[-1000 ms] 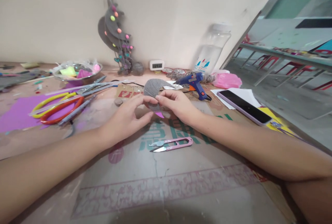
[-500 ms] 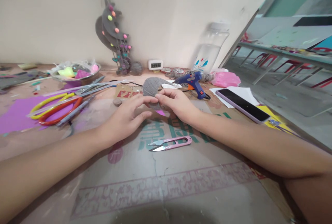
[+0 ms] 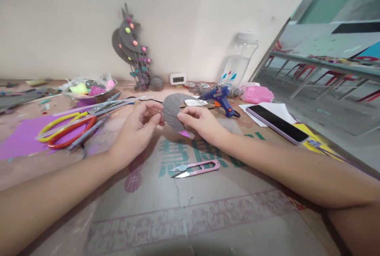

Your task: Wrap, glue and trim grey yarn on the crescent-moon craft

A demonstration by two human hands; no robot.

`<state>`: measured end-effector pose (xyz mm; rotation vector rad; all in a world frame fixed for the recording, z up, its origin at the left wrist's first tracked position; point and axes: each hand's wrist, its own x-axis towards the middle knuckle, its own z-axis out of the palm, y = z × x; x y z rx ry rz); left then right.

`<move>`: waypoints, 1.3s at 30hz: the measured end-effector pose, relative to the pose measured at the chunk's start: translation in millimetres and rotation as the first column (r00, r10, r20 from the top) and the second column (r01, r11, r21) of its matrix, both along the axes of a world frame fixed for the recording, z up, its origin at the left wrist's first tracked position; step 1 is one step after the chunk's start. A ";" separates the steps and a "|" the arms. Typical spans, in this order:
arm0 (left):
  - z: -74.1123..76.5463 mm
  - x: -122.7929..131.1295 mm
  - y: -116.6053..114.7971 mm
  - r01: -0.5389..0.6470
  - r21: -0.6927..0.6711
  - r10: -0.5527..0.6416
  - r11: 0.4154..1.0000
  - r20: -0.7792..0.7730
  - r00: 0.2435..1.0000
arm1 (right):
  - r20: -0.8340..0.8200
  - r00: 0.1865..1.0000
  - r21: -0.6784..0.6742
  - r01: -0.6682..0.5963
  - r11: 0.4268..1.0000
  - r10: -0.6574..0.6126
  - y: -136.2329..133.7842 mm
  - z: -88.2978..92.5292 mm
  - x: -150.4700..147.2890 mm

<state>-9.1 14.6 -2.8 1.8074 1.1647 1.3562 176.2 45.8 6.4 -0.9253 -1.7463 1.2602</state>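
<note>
A crescent wrapped in grey yarn (image 3: 172, 111) is held up over the cardboard, with a bit of pink-purple showing at its lower edge. My right hand (image 3: 204, 123) pinches its right side between thumb and fingers. At its left edge my left hand (image 3: 141, 125) has curled fingers, thumb and fingertips close together; whatever lies between them is too small to make out. Pink thread snips (image 3: 204, 166) lie on the cardboard below both hands, blades pointing left.
Cardboard (image 3: 142, 208) covers the table. Left are scissors (image 3: 71, 131), purple sheet (image 3: 18, 137) and a bowl (image 3: 89, 95). Behind stand a decorated moon hanging (image 3: 129, 38), clock (image 3: 178, 78), blue glue gun (image 3: 221, 98) and bottle (image 3: 239, 60). A phone (image 3: 277, 123) lies right.
My left hand has drawn up to the crescent's left edge, its fingers now curled in. The crescent has turned, showing more of its wrapped face. My right hand keeps its pinch.
</note>
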 end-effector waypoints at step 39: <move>-2.6 2.7 -6.1 0.040 -0.054 -0.047 0.998 -0.150 0.988 | 0.219 0.973 0.066 -0.092 0.994 0.076 9.3 7.1 20.9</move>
